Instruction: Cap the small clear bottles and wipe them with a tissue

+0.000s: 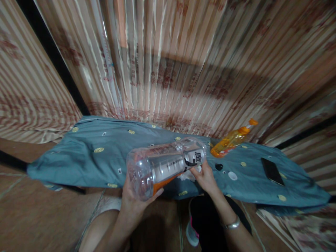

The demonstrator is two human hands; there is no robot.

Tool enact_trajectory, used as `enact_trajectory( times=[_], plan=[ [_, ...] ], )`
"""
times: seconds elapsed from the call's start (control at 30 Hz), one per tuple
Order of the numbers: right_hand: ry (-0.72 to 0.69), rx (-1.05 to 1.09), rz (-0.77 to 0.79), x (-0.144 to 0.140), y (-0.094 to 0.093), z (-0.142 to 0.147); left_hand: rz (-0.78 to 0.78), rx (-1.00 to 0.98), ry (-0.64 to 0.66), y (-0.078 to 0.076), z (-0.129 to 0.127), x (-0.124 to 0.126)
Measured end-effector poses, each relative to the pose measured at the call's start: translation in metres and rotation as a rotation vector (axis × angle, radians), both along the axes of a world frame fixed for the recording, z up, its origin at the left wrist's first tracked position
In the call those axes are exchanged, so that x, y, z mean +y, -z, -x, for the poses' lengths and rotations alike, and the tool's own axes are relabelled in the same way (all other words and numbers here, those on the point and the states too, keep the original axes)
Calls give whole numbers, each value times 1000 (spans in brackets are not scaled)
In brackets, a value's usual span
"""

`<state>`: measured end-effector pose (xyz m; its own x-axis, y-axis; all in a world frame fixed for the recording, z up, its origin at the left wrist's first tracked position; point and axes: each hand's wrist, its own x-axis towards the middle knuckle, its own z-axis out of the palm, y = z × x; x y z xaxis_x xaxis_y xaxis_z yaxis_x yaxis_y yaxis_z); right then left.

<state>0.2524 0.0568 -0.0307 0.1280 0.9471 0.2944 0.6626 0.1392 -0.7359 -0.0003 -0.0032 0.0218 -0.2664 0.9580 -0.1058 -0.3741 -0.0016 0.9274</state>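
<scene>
— What can't you make out from where I'm watching?

— The mouth end of the clear bottle (pixel 168 164) is covered by my right hand (pixel 206 178), so I can't tell whether a cap is on it. The printing on its label is too blurred to read. A pale crumpled bit under that hand is unclear too.

— And the bottle itself?

— It lies tilted on its side in the air, just over the near edge of the surface under the blue-green cloth (pixel 86 154). It is see-through, waisted, with a little orange liquid pooled along its lower side. My left hand (pixel 133 201) wraps its base, fingers curled round it; my right hand pinches the neck end.

— Anything around it?

— An orange bottle (pixel 231 140) lies behind, a dark phone (pixel 272 170) sits to the right, and a small black cap (pixel 218 167) and white disc (pixel 232 175) are near my right hand.
</scene>
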Motion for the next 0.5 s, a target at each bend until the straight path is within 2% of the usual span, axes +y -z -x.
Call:
enact_trajectory(
  times=[0.17, 0.3, 0.5],
  plan=[
    [11, -20, 19, 0, 1, 0, -9, -5, -12, 7, 1, 3],
    [-4, -11, -27, 1, 3, -1, -1, -7, -18, 11, 2, 5],
    [1, 1, -39, 3, 7, -2, 27, -18, -41, 2, 2, 2]
  ],
)
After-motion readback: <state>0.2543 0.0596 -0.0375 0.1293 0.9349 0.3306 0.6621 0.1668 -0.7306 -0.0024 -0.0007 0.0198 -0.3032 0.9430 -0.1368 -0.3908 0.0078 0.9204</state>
